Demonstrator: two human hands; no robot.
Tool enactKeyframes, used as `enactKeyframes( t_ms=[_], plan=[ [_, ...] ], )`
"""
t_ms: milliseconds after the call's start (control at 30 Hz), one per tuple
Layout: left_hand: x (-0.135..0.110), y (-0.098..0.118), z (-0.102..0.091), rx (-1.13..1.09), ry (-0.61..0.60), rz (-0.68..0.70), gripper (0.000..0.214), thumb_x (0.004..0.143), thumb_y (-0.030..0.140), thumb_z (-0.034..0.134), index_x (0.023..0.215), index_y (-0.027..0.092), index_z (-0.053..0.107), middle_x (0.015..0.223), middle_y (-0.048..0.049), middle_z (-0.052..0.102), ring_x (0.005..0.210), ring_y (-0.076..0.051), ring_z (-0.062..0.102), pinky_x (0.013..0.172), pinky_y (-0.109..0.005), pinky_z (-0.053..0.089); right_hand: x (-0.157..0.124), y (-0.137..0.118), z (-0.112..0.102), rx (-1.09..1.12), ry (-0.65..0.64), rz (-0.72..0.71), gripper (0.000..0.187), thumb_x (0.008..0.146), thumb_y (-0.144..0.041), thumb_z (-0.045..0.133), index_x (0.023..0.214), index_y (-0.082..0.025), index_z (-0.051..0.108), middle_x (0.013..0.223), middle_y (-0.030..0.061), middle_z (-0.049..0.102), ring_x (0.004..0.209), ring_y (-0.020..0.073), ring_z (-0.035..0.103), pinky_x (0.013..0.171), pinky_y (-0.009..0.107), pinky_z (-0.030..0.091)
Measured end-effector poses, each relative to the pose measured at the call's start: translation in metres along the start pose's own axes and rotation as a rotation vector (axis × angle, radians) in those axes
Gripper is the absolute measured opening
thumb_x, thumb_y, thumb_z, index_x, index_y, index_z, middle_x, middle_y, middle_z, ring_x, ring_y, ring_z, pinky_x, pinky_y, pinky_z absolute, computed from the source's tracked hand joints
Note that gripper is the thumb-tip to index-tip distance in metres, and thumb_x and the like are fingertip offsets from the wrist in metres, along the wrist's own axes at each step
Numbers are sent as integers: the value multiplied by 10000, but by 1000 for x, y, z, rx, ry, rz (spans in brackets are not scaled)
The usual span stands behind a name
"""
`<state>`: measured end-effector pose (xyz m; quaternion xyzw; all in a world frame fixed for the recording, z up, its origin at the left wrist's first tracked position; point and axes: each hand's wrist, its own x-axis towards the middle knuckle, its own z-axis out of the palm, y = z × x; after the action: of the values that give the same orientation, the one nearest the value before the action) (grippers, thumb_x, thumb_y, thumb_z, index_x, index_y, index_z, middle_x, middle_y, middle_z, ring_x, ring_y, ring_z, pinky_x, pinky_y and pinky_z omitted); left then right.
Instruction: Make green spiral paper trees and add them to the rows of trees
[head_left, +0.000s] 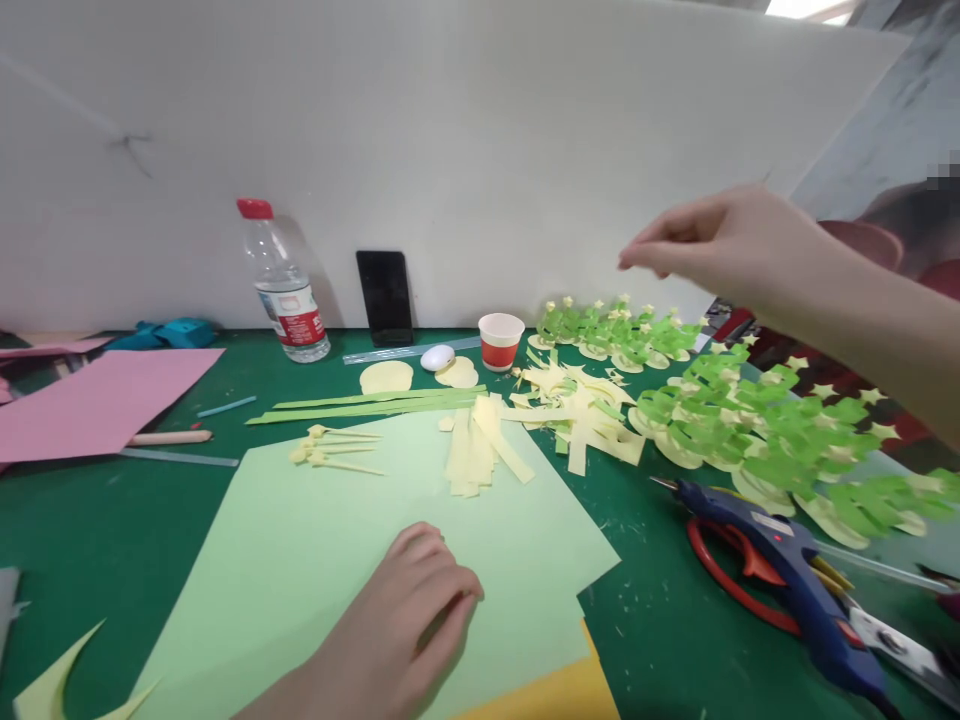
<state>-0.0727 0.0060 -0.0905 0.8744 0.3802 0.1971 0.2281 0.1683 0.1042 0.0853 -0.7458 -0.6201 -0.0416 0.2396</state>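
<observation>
My left hand [420, 610] rests on a light green paper sheet [300, 540], its fingers curled in and nothing showing in them. My right hand [720, 240] is raised above the right side of the table, thumb and fingertips pinched together. Whatever the pinch holds, if anything, is too small to see. Beneath that arm stand rows of green paper plants with pale yellow stars [765, 410] on round bases. On the green sheet lie pale yellow paper strips [472, 450] and several thin yellow stems with small heads [322, 450].
A blue glue gun [780, 550] with a lit red light lies by red-handled scissors [720, 575] at the right. Yellow scraps [585, 400], a paper cup [501, 342], a phone [385, 298] and a water bottle [285, 290] are toward the back. Pink paper [105, 405] lies left.
</observation>
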Motion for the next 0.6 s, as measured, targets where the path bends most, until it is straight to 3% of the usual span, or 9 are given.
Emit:
enactKeyframes(
  t_ms=[100, 200, 300, 400, 500, 600],
  plan=[
    [0, 4, -2, -7, 15, 3, 227, 868, 163, 345, 799, 194, 559, 699, -5, 557, 691, -144, 471, 700, -279, 411, -40, -30, 17, 140, -217, -427, 146, 759, -253, 564, 695, -166, 663, 657, -2, 607, 579, 81, 511, 549, 240, 355],
    [0, 7, -3, 44, 22, 49, 238, 866, 153, 343, 790, 176, 567, 695, -15, 569, 683, -145, 462, 681, -276, 406, -68, -53, 60, 90, -492, -616, 138, 751, -191, 530, 725, -181, 665, 727, 15, 638, 685, 143, 556, 529, 248, 350],
    [-2, 6, -1, 116, 32, 117, 247, 868, 143, 337, 788, 166, 570, 684, -19, 587, 676, -148, 458, 676, -276, 399, -83, -76, 108, 97, -606, -660, 149, 777, -200, 512, 779, -178, 660, 802, 19, 657, 713, 136, 576, 547, 241, 393],
    [-5, 4, 1, 160, 45, 164, 240, 860, 129, 348, 788, 159, 575, 696, -23, 600, 677, -151, 466, 671, -275, 391, -94, -100, 143, 79, -638, -660, 222, 819, -317, 509, 904, -138, 609, 893, 48, 629, 788, 150, 580, 655, 295, 466],
    [-7, 3, 2, 184, 44, 186, 233, 850, 123, 358, 790, 152, 581, 705, -31, 592, 677, -154, 463, 655, -275, 383, -100, -118, 162, 70, -644, -663, 269, 847, -326, 481, 1028, -137, 546, 1011, 58, 581, 857, 151, 574, 734, 354, 483],
    [-7, 4, 0, 210, 35, 207, 221, 843, 120, 366, 789, 146, 578, 679, -30, 571, 654, -151, 448, 641, -272, 379, -98, -126, 167, 78, -654, -658, 273, 847, -305, 486, 1061, -142, 533, 1038, 62, 573, 877, 158, 573, 742, 360, 486]
  ],
)
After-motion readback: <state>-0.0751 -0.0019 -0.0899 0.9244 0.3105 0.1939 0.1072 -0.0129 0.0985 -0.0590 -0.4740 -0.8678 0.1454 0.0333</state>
